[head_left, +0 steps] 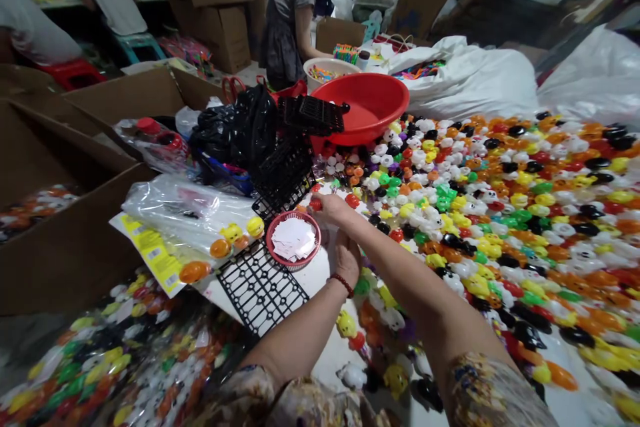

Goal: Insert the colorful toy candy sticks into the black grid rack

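At the counter point(327, 250), the right hand point(331, 209) pinches a red toy point(315, 203) in its fingers point(322, 199), basket point(271, 248) likely placed close for reach; left hand point(349, 259) partly hidden, grip unclear.

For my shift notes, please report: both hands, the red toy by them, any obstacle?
Right hand at red toy, grip unclear. Left hand lower in view, partly hidden by right arm. Basket of paper slips close by, may crowd them.

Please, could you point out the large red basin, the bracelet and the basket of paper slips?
Large red basin point(375, 101), head view: inner surface.
Bracelet point(344, 281), head view: middle.
Basket of paper slips point(295, 266), head view: near wall.
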A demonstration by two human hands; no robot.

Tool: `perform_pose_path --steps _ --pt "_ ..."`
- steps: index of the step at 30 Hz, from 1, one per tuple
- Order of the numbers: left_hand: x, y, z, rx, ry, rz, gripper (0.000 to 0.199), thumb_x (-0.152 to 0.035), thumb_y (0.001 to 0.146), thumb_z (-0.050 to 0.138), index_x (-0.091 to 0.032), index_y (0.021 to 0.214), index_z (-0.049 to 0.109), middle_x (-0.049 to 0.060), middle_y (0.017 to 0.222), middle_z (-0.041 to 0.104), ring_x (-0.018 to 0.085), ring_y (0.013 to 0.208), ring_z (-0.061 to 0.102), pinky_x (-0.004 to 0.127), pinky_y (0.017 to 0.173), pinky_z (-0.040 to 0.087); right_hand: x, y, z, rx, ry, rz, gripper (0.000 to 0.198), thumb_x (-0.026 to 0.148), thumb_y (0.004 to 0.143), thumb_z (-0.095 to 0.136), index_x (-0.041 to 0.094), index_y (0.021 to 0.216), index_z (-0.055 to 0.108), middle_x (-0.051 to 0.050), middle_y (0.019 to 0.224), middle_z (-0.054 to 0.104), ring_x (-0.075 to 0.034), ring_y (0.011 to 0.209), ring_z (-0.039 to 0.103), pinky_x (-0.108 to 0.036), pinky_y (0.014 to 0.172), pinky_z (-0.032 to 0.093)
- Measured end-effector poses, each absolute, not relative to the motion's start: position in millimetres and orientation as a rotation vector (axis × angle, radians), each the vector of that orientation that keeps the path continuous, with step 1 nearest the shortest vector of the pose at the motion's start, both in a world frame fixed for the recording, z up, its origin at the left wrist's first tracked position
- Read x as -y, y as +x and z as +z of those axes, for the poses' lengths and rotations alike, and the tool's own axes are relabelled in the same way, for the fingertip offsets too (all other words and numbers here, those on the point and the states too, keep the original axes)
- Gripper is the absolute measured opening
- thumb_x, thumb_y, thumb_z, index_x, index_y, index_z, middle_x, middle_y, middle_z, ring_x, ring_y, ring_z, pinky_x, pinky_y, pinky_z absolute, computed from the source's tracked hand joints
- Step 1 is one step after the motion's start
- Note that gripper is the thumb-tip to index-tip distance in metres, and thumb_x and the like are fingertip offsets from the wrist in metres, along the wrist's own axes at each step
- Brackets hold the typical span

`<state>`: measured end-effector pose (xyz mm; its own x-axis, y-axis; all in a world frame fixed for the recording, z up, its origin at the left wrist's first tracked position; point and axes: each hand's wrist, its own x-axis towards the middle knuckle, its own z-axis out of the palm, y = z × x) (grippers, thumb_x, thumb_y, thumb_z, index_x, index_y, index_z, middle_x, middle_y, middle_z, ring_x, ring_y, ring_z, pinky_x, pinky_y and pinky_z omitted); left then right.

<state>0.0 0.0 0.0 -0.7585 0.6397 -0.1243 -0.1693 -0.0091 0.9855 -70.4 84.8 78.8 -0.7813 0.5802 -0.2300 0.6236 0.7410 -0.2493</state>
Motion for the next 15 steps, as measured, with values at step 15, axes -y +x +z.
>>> perform_pose_path --steps 15 --pt "16 -12 33 -1.726 1.043 1.930 0.037 -0.042 0.096 0.042 -0.020 0.109 0.069 0.011 0.096 0.069 0.023 0.097 0.063 0.038 0.094 0.048 -44 91 100 -2.883 1.118 -1.420 0.033 0.030 0.082 0.055 0.019 0.110 0.067 -0.003 0.089 0.072 -0.017 0.077 0.064 -0.031 0.075 0.052"
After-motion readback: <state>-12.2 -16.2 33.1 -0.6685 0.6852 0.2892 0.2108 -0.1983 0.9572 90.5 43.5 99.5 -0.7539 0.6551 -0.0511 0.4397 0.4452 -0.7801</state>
